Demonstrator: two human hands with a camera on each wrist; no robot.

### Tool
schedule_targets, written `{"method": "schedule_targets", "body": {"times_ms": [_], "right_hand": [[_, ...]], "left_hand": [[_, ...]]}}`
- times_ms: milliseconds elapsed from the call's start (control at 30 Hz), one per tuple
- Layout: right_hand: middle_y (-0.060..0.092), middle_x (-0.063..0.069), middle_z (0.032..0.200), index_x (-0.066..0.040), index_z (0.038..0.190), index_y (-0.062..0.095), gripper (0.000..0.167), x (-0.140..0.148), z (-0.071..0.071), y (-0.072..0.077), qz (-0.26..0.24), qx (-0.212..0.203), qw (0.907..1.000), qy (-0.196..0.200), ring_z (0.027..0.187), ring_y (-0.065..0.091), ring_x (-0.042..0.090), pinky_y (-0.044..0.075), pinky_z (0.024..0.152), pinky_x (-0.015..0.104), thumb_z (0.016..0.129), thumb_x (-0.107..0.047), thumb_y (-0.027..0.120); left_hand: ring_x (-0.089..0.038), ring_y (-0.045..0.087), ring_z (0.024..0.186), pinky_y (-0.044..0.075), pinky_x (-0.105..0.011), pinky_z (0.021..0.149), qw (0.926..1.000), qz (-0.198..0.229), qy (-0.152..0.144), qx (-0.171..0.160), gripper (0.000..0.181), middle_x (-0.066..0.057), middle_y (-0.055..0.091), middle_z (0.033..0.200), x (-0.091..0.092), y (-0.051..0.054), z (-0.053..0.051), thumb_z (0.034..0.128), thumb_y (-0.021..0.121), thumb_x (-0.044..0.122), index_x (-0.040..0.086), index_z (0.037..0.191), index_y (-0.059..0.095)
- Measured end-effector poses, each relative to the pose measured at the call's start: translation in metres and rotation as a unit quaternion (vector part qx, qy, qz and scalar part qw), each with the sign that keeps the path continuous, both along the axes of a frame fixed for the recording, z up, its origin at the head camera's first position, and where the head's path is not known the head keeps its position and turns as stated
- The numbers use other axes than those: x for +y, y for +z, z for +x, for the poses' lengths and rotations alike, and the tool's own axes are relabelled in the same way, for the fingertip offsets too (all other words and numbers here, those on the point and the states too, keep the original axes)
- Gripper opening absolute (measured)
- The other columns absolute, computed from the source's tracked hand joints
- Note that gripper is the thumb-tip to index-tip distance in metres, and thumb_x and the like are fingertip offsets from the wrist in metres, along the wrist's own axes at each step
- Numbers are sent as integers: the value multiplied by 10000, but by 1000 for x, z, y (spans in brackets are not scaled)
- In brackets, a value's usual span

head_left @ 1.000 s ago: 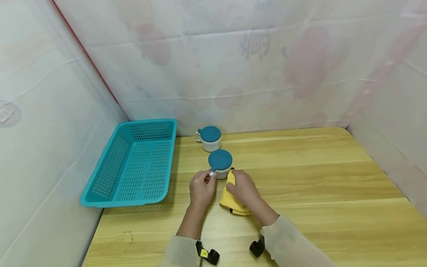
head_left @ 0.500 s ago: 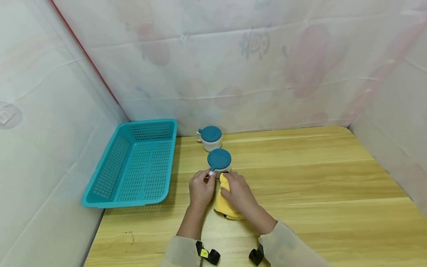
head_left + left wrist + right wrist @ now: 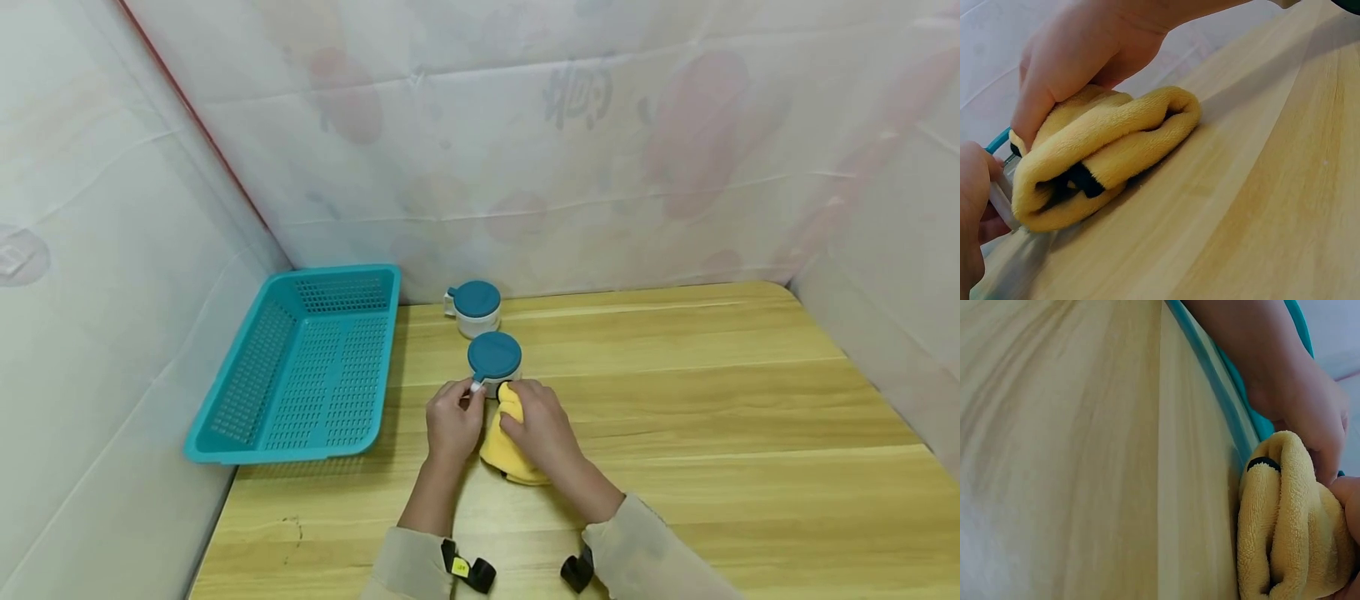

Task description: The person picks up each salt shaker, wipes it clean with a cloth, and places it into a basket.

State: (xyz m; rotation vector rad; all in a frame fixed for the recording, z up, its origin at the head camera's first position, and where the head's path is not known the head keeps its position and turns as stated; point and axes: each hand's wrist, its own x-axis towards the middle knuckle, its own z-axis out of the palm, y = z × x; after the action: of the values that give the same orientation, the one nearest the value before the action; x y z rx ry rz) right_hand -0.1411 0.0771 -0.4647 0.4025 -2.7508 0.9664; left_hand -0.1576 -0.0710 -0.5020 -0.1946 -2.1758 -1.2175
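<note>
A lidded jar with a blue lid and a pale body stands upright on the table. My left hand pinches its white handle, which points toward me. In my right hand is a folded yellow cloth with dark edging, pressed to the near side of the jar. The left wrist view shows the thick folds of the cloth beside the jar's body, most of which it hides. A second blue-lidded jar stands just behind, its handle to the left.
A turquoise plastic basket with perforated walls sits on the left side of the table. The wooden table stretches to the right. Printed white sheeting hangs behind and at both sides.
My right hand has moved the cloth left along the jar's near side, from its right flank to the front. My left hand keeps its pinch on the handle.
</note>
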Motion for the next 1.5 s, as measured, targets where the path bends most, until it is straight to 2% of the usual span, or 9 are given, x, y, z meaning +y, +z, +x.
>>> {"method": "schedule_targets", "body": {"times_ms": [267,633,833,1033,1267,1500], "right_hand": [[665,156,1147,22,1184,636,405,-7,2,-3,-82,65,9999,76,1043,602,339,537,849,458,827,-133,749],[665,166,1157,-7,1188,660,395,6,-6,-3,-297,-24,9982,-519,1058,608,332,551,838,466,837,-172,735],[663,163,1183,-14,1196,653,394,16,-14,-2,-383,33,9964,-756,1106,601,359,530,904,497,849,-184,727],[660,161,1165,-3,1195,631,398,13,-12,-4,-388,-286,9964,-690,1030,601,326,548,816,454,852,-187,712],[668,159,1117,3,1180,637,397,5,-8,-3,-252,-336,9975,-573,943,594,288,540,737,404,839,-179,729],[671,156,1124,-4,1178,651,392,2,-5,-5,-243,-403,9981,-404,979,611,292,549,770,418,838,-176,742]], "left_hand": [[-177,701,699,578,-225,619,10000,-86,11,16,106,-112,708,822,4,-2,-1,877,735,82,-5,936,750],[-177,701,708,573,-211,623,9999,-87,-37,-81,140,-114,707,836,8,-1,-3,883,739,110,-6,960,751],[-176,699,703,569,-201,611,9999,0,-36,-132,132,-116,706,827,8,-1,-3,866,755,94,-16,939,751],[-172,701,704,568,-196,617,9999,18,-62,-151,139,-111,708,831,9,-1,-2,880,747,119,-10,931,750],[-176,702,697,573,-212,608,10000,6,-7,-13,138,-117,712,829,9,0,-3,871,755,111,-15,926,752],[-168,694,692,575,-227,612,9999,-49,-18,-126,128,-108,706,822,9,0,-1,884,741,120,1,929,752]]}}
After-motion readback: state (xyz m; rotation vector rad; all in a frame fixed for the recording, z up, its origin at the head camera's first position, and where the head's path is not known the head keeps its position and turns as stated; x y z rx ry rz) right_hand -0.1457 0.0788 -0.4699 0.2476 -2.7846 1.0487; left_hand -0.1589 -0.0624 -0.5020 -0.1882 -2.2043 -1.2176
